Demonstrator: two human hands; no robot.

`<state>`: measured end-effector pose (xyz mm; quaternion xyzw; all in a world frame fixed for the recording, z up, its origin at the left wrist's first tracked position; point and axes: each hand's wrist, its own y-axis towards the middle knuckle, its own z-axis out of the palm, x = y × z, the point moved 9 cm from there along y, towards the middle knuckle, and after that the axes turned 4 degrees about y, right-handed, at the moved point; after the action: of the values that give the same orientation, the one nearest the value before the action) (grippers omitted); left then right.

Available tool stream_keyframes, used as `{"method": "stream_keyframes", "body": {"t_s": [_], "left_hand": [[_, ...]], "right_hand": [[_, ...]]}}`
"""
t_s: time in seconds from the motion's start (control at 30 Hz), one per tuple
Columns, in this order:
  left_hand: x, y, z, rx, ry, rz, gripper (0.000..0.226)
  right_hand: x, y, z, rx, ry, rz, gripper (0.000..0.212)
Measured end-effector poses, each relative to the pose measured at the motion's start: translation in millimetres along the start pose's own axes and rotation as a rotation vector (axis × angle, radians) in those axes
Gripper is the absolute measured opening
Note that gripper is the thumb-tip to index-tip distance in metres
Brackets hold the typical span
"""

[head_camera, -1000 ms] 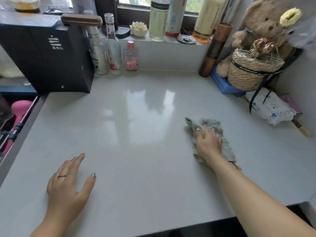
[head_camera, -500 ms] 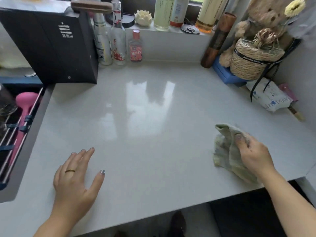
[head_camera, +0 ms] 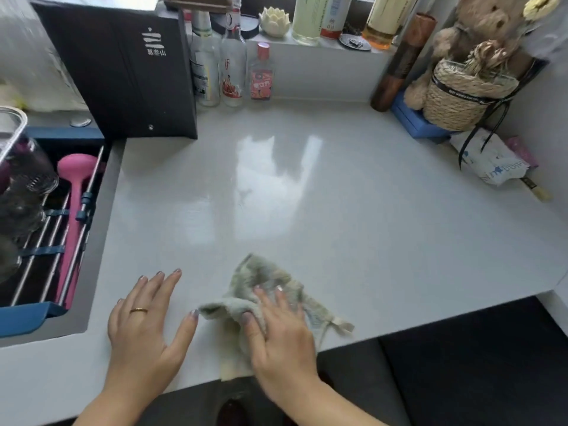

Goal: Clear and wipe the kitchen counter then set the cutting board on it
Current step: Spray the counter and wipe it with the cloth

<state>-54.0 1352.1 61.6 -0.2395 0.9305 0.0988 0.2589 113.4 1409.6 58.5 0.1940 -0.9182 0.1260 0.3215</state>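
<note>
- The right hand [head_camera: 281,336] presses flat on a crumpled grey-green cloth [head_camera: 270,290] near the front edge of the pale counter [head_camera: 368,226].
- The left hand [head_camera: 144,327], wearing a gold ring [head_camera: 138,310], lies palm-down just beside the cloth, fingers [head_camera: 163,282] spread.
- A black box [head_camera: 123,72] stands at the back left, with three bottles [head_camera: 230,63] beside it.
- A woven basket [head_camera: 464,96] sits in the back right corner on a blue box [head_camera: 412,121].
- A pink utensil [head_camera: 75,216] lies on the sink rack [head_camera: 46,241] at the left.

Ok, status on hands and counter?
Right hand flat on cloth, wiping front edge. Left hand open, braced on counter. Middle clear; no cutting board visible.
</note>
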Motion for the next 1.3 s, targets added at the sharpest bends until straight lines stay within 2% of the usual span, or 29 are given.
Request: {"method": "stream_keyframes", "body": {"t_s": [0.03, 0.1, 0.17, 0.23, 0.37, 0.43, 0.53, 0.67, 0.7, 0.77, 0.83, 0.87, 0.9, 1.0, 1.03, 1.1, 1.17, 1.27, 1.3], "left_hand": [[0.7, 0.5, -2.4, -0.003, -0.005, -0.004, 0.072], [3.3, 1.3, -7.1, -0.007, -0.007, -0.011, 0.071], [6.7, 2.5, -10.5, -0.01, 0.002, -0.019, 0.071], [11.7, 3.9, -12.8, -0.01, 0.014, -0.043, 0.072], [22.0, 5.5, -15.9, -0.029, 0.067, -0.12, 0.075], [26.4, 5.8, -17.2, -0.042, 0.07, -0.158, 0.075], [30.5, 7.5, -14.9, -0.045, 0.073, -0.198, 0.077], [24.5, 14.2, -10.3, -0.08, 0.047, -0.239, 0.076], [22.4, 16.4, -9.5, -0.089, 0.04, -0.24, 0.075], [20.8, 19.5, -8.9, -0.099, 0.037, -0.242, 0.074], [21.1, 20.8, -9.0, -0.109, 0.05, -0.254, 0.073], [21.0, 20.6, -8.9, -0.114, 0.06, -0.26, 0.073], [21.2, 20.1, -9.1, -0.121, 0.071, -0.269, 0.073], [23.1, 18.3, -9.3, -0.126, 0.094, -0.315, 0.075], [23.5, 17.7, -9.1, -0.125, 0.099, -0.33, 0.076], [23.9, 15.6, -8.3, -0.122, 0.115, -0.352, 0.077], [24.6, 13.8, -8.8, -0.123, 0.127, -0.37, 0.078], [27.0, 12.1, -10.5, -0.124, 0.142, -0.393, 0.079], [28.2, 12.2, -11.3, -0.124, 0.144, -0.402, 0.079]], "right_hand": [[1.7, 4.2, -7.5, -0.006, 0.127, 0.023, 0.045], [-11.2, 17.5, -56.4, -0.213, 0.341, 0.102, 0.039], [-41.6, 36.9, -119.3, -0.44, 0.296, 0.143, 0.045], [-79.0, 67.1, -166.1, -0.52, 0.105, 0.187, 0.048], [-151.3, 131.9, -147.2, -0.086, -0.302, 0.422, 0.05], [-155.0, 142.7, -131.3, -0.066, -0.383, 0.459, 0.055], [-121.8, 138.8, -99.1, -0.058, -0.439, 0.358, 0.062], [-67.0, 120.9, -41.9, 0.14, -0.235, 0.061, 0.046], [-62.6, 121.7, -48.8, 0.119, -0.104, 0.04, 0.044], [-77.1, 128.2, -94.8, -0.126, 0.161, 0.099, 0.043], [-110.4, 130.3, -145.4, -0.389, 0.166, 0.228, 0.044], [-120.8, 129.8, -157.5, -0.429, 0.109, 0.279, 0.048], [-124.4, 131.6, -157.4, -0.399, 0.059, 0.303, 0.056], [-108.2, 134.0, -103.7, -0.073, -0.112, 0.249, 0.089], [-98.0, 131.6, -83.0, -0.008, -0.149, 0.174, 0.092], [-75.8, 124.3, -58.8, 0.012, -0.168, 0.006, 0.081], [-66.4, 122.6, -48.9, 0.044, -0.188, -0.076, 0.077], [-57.0, 122.8, -38.4, 0.138, -0.338, -0.213, 0.095], [-48.5, 123.1, -38.9, 0.134, -0.348, -0.241, 0.094]]}}
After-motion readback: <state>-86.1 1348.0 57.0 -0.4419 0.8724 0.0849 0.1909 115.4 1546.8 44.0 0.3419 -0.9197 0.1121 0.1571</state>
